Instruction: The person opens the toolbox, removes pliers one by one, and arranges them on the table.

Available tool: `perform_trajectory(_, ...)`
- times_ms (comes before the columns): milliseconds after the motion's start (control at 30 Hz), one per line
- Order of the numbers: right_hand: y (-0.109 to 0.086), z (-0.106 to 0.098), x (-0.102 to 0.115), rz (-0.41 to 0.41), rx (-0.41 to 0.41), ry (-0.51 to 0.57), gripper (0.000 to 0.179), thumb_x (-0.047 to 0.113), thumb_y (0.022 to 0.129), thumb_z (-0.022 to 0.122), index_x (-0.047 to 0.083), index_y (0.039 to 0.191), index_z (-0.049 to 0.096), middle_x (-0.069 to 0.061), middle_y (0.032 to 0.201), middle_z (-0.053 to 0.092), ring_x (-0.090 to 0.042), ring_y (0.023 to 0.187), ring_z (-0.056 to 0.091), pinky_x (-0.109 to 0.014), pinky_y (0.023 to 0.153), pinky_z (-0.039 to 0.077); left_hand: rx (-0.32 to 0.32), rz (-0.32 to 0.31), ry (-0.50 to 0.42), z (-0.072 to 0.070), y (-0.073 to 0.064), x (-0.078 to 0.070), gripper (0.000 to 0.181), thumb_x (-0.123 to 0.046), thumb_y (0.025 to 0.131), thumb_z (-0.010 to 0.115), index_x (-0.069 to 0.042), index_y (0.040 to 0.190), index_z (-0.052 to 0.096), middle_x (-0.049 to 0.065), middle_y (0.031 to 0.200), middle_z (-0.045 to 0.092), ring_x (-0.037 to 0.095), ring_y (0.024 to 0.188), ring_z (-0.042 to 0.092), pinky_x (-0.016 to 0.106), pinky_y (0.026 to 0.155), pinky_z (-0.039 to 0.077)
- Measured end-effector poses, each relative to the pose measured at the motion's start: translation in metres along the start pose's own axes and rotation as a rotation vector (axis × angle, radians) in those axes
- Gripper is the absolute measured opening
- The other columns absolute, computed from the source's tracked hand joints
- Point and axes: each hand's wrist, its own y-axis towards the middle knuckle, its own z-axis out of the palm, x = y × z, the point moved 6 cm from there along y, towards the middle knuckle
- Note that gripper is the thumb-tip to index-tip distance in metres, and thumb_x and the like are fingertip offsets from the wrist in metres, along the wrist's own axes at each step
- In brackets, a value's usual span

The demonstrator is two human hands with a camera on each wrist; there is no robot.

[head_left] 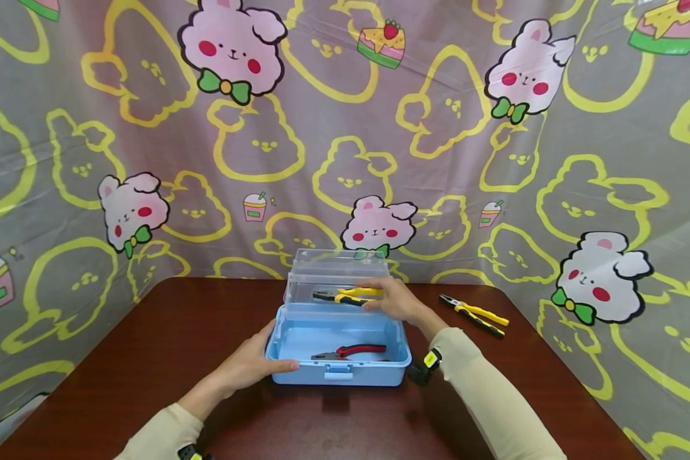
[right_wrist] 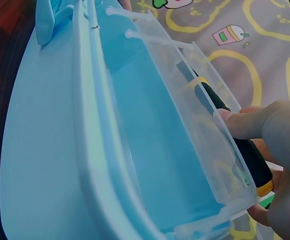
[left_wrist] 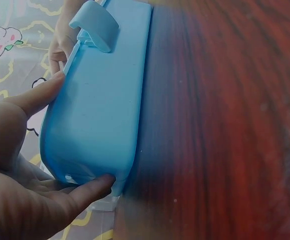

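A light-blue toolbox (head_left: 299,375) stands with its clear lid (head_left: 339,257) raised at the back. My left hand (head_left: 247,367) grips its left front corner, thumb along the front rim and fingers against the left side. Yellow-and-black pliers (head_left: 340,298) are held by my right hand (head_left: 399,300) at the raised clear tray (right_wrist: 184,120), jaws pointing left. In the right wrist view the thumb lies over their black handle (right_wrist: 249,155), which overlaps the tray. Inside the box lie red-and-black pliers (head_left: 361,349), partly hidden by the front wall.
Another pair of yellow-and-black pliers (head_left: 474,314) lies on the dark wooden table (head_left: 167,358), right of the box. A patterned curtain (head_left: 345,121) hangs around the table's back and sides. The blue latch (head_left: 338,374) sits at the box's front.
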Motion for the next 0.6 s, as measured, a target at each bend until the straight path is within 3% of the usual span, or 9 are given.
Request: perform_trajectory(600, -0.011, -0.023, -0.005, -0.021, -0.02, -0.011, 0.055, 0.014, 0.092, 0.082, 0.012, 0.143, 0.064, -0.002, 0.141, 0.063, -0.031, 0.139, 0.047, -0.055, 0.108, 0.041, 0.009, 0.027, -0.012, -0.001, 0.0, 0.001, 0.115, -0.038, 0.084, 0.088, -0.006, 0.166, 0.013, 0.021, 0.158, 0.04, 0.035, 0.129, 0.053, 0.058, 0.106, 0.042)
